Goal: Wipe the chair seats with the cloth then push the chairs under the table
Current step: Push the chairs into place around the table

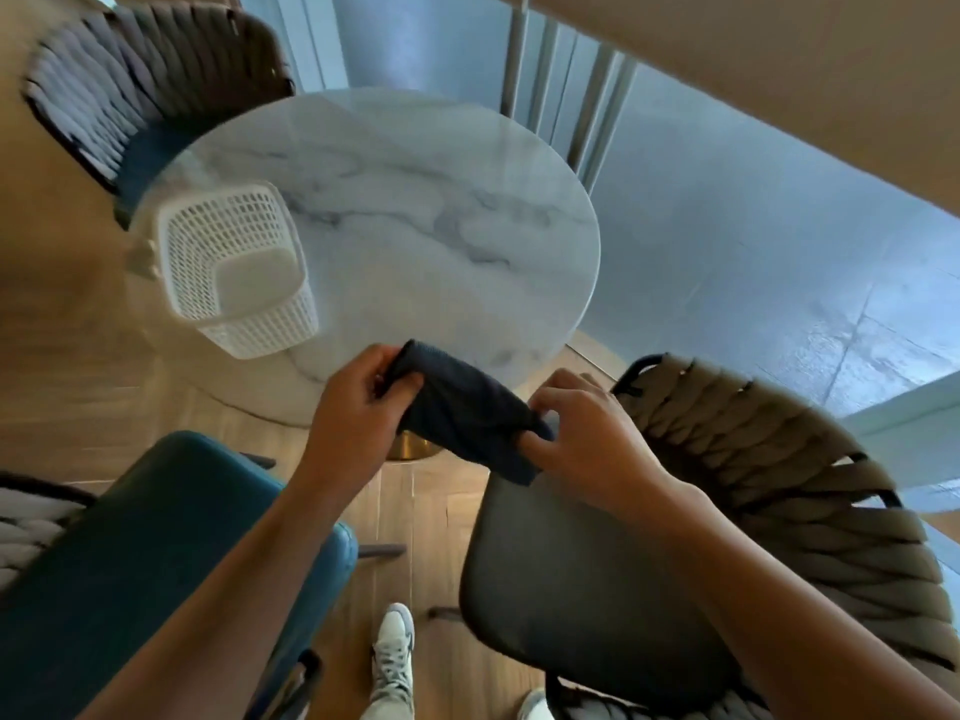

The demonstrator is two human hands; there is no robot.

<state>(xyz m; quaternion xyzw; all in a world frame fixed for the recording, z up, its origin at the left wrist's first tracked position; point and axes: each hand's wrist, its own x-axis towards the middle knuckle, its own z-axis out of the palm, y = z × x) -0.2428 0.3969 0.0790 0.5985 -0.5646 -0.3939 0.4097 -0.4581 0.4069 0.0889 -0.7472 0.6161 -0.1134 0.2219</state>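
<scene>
A round marble surface (395,200) carries a white mesh basket (236,267) on its left side. A blue-seated chair (156,553) stands near left, a dark-seated chair (582,574) with a woven back near right, and a third chair (135,90) far left, tucked against the surface. The dark cloth (467,413) is stretched between both hands above the near edge, its long axis running from far left to near right. The left hand (358,407) pinches its far-left end; the right hand (587,433) has fingers curled closed on the near-right end.
</scene>
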